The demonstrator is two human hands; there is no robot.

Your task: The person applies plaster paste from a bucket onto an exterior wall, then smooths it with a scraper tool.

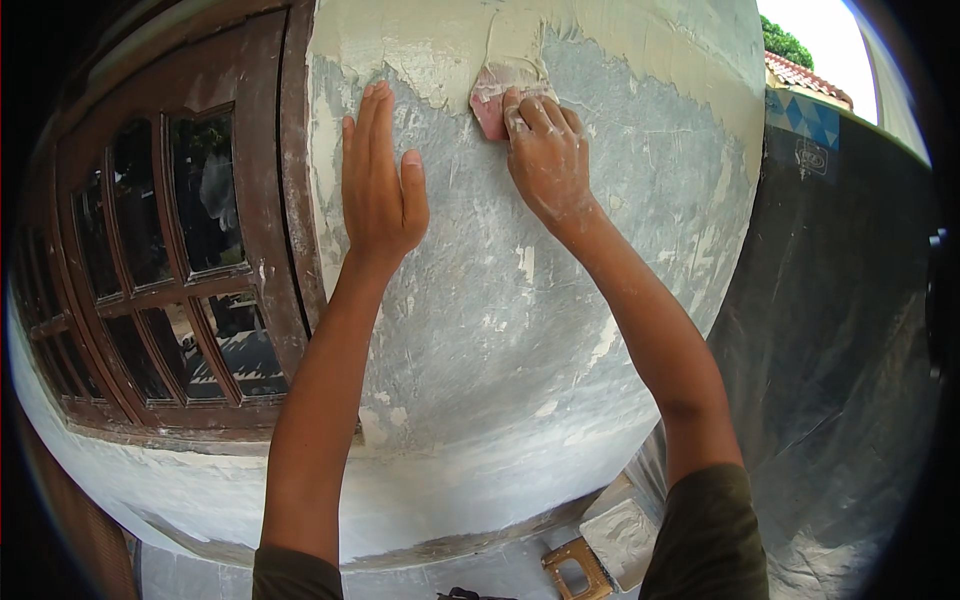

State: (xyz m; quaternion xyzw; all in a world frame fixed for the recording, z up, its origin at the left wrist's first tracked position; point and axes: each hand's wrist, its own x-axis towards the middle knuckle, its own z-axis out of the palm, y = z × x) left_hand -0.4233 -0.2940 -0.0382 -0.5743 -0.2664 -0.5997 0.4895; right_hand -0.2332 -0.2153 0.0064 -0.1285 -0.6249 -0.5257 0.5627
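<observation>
My right hand (pixel 550 165) grips a pink putty scraper (pixel 489 104), its blade side smeared with cream putty and pressed to the wall. Thumb and fingers are closed around it, and whitish putty coats the knuckles. A layer of wet putty (pixel 410 35) covers the upper wall with a ragged lower edge. Below lies the grey, patchy wall surface (pixel 470 270). To the left, my left hand (pixel 382 190) is raised flat at the wall with its fingers stretched out, holding nothing. Its fingertips reach the putty's lower edge; whether the palm touches the wall, I cannot tell.
A brown wooden window (pixel 265 225) with glass panes borders the wall on the left. Dark sheeting (pixel 830 300) hangs at the right. On the floor, a putty-covered tray (pixel 622 540) sits beside a wooden piece with an opening (pixel 590 567). A dark object (pixel 470 594) lies nearby.
</observation>
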